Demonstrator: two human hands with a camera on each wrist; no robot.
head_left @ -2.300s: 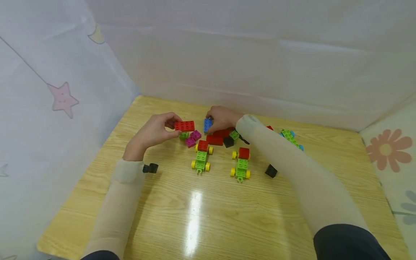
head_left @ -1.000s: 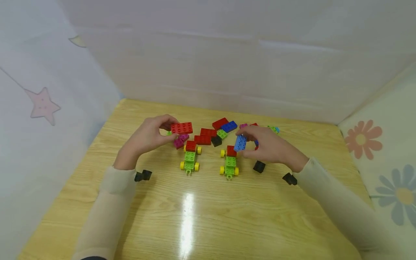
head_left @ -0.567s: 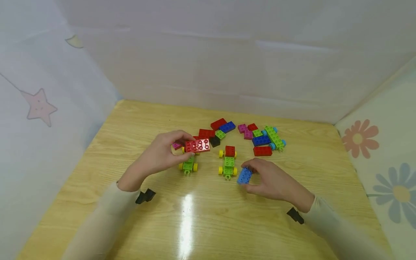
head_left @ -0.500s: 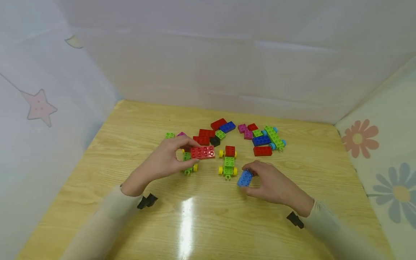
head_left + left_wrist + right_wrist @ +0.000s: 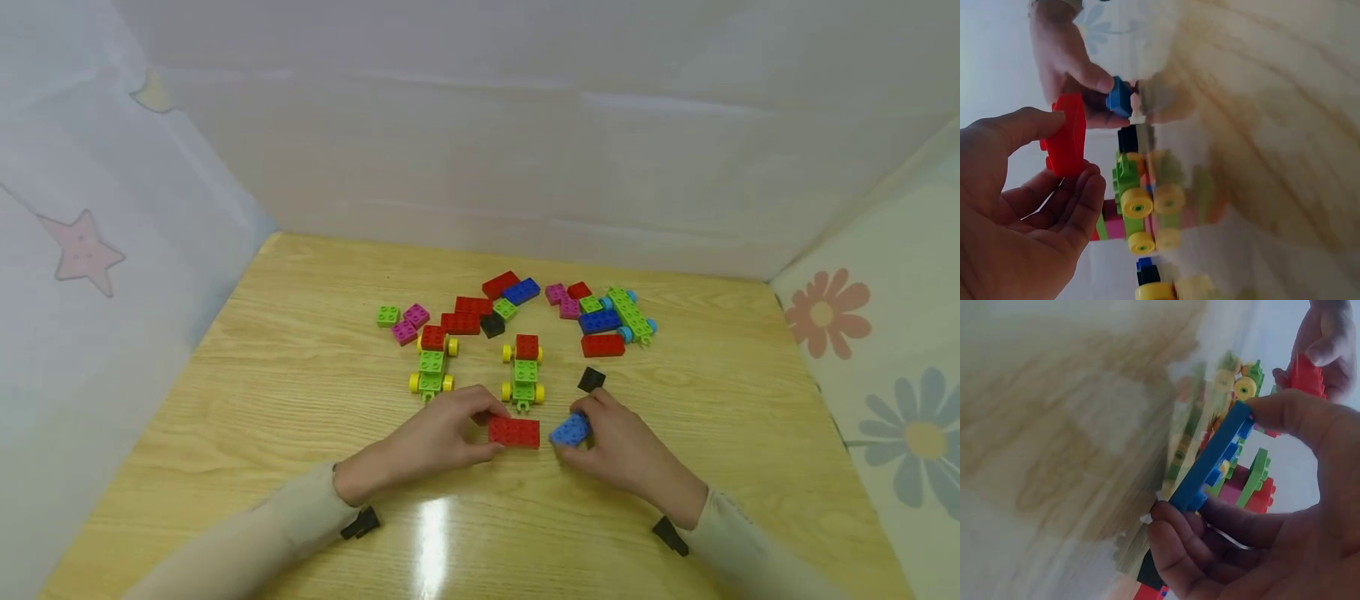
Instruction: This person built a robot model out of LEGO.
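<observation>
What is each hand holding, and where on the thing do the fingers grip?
Left hand: a red brick, pinched across its long sides, near one end. Right hand: a light blue brick, held by its two short ends.

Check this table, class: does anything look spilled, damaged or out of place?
Nothing looks spilled or damaged; at most, one black brick lies apart from the other loose bricks, near the right hand.
</observation>
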